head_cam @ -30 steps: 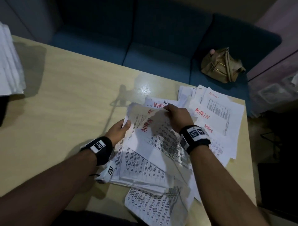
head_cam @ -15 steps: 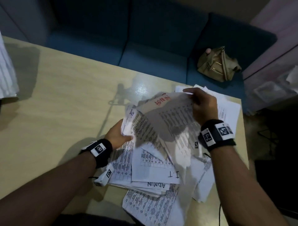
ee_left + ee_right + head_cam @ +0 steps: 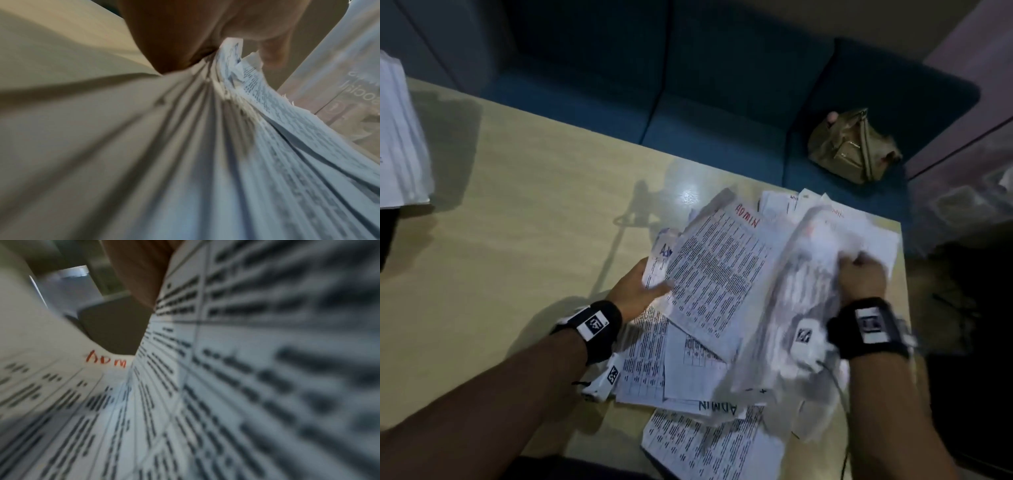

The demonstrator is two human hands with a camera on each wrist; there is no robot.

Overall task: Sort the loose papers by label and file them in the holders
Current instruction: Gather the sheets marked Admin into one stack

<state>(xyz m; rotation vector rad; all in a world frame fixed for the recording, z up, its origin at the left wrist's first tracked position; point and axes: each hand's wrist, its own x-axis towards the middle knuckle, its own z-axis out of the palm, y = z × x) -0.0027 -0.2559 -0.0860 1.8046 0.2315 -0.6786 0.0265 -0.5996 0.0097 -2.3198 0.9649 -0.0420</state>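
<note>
Nearest, at 6 o'clock in the head view: a printed sheet [image 3: 709,448] of thin white paper, dense black table text, lying flat and overhanging the near edge of the table [image 3: 517,205], a smooth pale-yellow wood-look top with a glossy highlight. Next, toward centre: the loose pile of papers [image 3: 688,370], rectangular sheets fanned at mixed angles, one bearing "ADMIN" in dark ink upside down near its edge. At 9 o'clock of the pile, the left hand [image 3: 635,291] grips the pile's left edge, thumb on top and fingers beneath; the left wrist view shows the layered paper edges [image 3: 257,146] pinched under the thumb. On top, a tilted sheet marked ADMIN in red [image 3: 715,270], matte, closely printed. At 3 o'clock, the right hand [image 3: 863,277], fingers curled and clamped on a lifted sheet [image 3: 801,308], curved and motion-blurred, hanging down over the pile; the right wrist view shows its gridded print close up [image 3: 267,369]. Both wrists carry black bands with square printed markers. Beyond, at 1 o'clock: a second spread of white sheets [image 3: 859,226] with red lettering, at the table's far right corner. At 10 o'clock: a stack of white paper [image 3: 400,137] at the table's left edge. Farthest: a dark blue upholstered sofa [image 3: 722,102], on its seat at 1 o'clock a soft olive-tan handbag [image 3: 852,147] with metal fittings.
</note>
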